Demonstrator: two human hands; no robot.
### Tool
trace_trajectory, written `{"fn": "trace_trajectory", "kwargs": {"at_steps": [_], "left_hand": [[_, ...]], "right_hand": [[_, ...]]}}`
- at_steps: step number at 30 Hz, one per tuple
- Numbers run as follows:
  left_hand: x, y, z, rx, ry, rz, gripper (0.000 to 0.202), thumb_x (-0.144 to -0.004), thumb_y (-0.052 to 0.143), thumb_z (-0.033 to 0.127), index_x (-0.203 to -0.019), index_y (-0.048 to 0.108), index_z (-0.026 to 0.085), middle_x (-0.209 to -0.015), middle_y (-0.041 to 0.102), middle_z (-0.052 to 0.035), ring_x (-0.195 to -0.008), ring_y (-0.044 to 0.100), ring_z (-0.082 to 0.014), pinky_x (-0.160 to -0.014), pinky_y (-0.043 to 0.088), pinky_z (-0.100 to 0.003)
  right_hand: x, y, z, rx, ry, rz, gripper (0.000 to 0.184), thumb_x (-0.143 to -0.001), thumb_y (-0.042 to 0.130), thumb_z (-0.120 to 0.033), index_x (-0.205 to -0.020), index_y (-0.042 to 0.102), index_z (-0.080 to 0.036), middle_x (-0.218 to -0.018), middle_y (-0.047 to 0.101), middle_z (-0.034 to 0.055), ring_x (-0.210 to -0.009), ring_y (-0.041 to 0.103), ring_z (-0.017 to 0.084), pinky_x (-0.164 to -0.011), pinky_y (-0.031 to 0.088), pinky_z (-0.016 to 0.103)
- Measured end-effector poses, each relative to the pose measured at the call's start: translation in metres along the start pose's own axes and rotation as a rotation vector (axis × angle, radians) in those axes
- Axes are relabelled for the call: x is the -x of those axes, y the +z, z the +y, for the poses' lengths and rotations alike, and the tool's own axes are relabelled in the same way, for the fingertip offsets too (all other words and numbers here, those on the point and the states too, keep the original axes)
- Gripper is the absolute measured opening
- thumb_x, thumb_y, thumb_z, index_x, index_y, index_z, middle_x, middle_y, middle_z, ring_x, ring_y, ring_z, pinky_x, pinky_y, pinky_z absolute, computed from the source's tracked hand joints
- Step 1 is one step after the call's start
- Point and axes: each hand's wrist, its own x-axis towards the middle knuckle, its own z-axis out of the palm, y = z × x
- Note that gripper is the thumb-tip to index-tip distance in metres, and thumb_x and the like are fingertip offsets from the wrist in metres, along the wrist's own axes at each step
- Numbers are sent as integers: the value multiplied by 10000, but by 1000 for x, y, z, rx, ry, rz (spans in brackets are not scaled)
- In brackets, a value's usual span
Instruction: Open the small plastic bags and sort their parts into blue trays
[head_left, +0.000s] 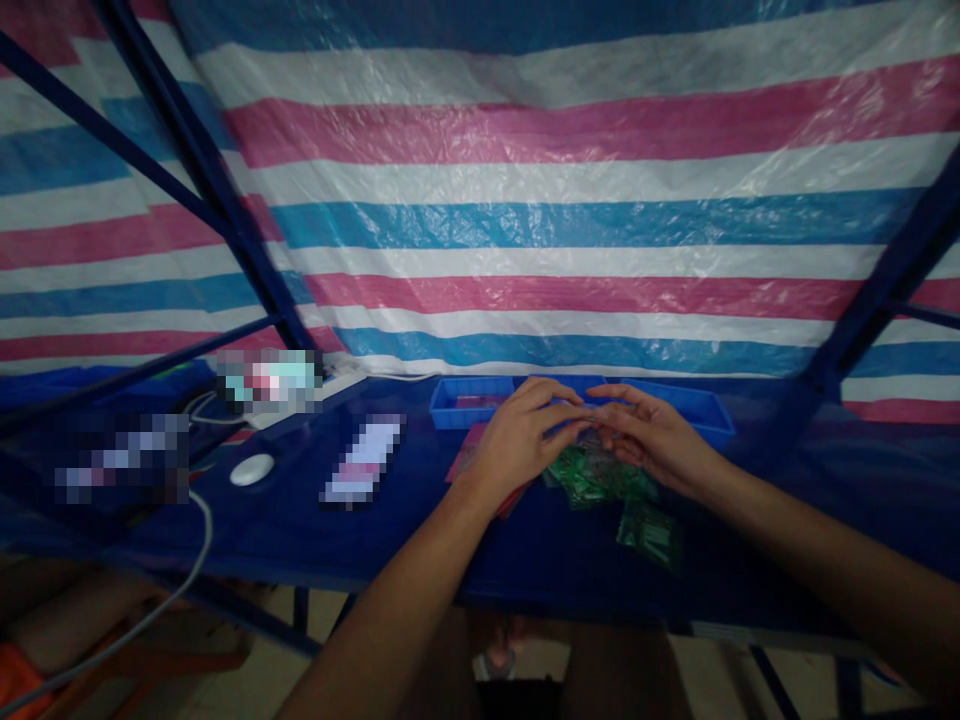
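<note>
Green plastic packets [592,478] lay in a loose heap on the dark blue table [420,545], right of centre, with one more just nearer. Above the heap the left hand [517,440] and right hand [656,440] met fingertip to fingertip, fingers curled inward; whether they pinched anything could not be told. Blue trays [444,416] stood just beyond, before a striped tarpaulin [525,200].

Striped tarp [570,200] bkgd, white round puck [252,469], grey cable [204,545], blue pole [202,170]
</note>
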Motion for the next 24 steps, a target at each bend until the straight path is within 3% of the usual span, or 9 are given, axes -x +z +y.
{"fn": "trace_trajectory", "kwargs": {"at_steps": [3,6,9,20,24], "left_hand": [[-1,1,2,30,-50,-24,178,-1030,615,259,-1136,746,199,-1097,771,-81,-1052,696,-217,-975,548,-392],[0,2,3,26,-86,-43,172,-1033,604,265,-1109,737,186,-1083,766,-87,-1034,699,-218,-942,552,-368],[1,2,2,10,-110,-67,152,-1021,621,277,-1068,731,184,-1051,757,-85,-1011,698,-219,-911,554,-356],[0,6,2,9,-122,-45,183,-1023,586,242,-1097,743,183,-1082,774,-92,-1019,707,-225,-925,565,-380],[2,7,0,-58,-70,-105,190,-998,594,222,-1085,759,186,-1066,790,-85,-1005,715,-227,-919,557,-389]], "right_hand": [[1,-1,-3,167,-112,25,359,-863,816,-487,-1123,745,-251,-825,703,6,-614,588,122,-452,396,222],[0,-3,-3,366,-222,7,301,-854,827,-477,-1033,787,-238,-895,742,25,-730,643,153,-620,497,271],[-1,-6,-1,437,-293,-22,270,-867,814,-478,-1000,791,-245,-956,761,33,-845,675,189,-758,522,314],[-4,-10,4,514,-390,46,265,-888,785,-511,-991,781,-268,-963,768,44,-879,697,235,-808,547,378],[-1,-8,6,588,-432,53,234,-914,760,-498,-986,784,-276,-980,778,50,-903,710,253,-831,556,401]]}}
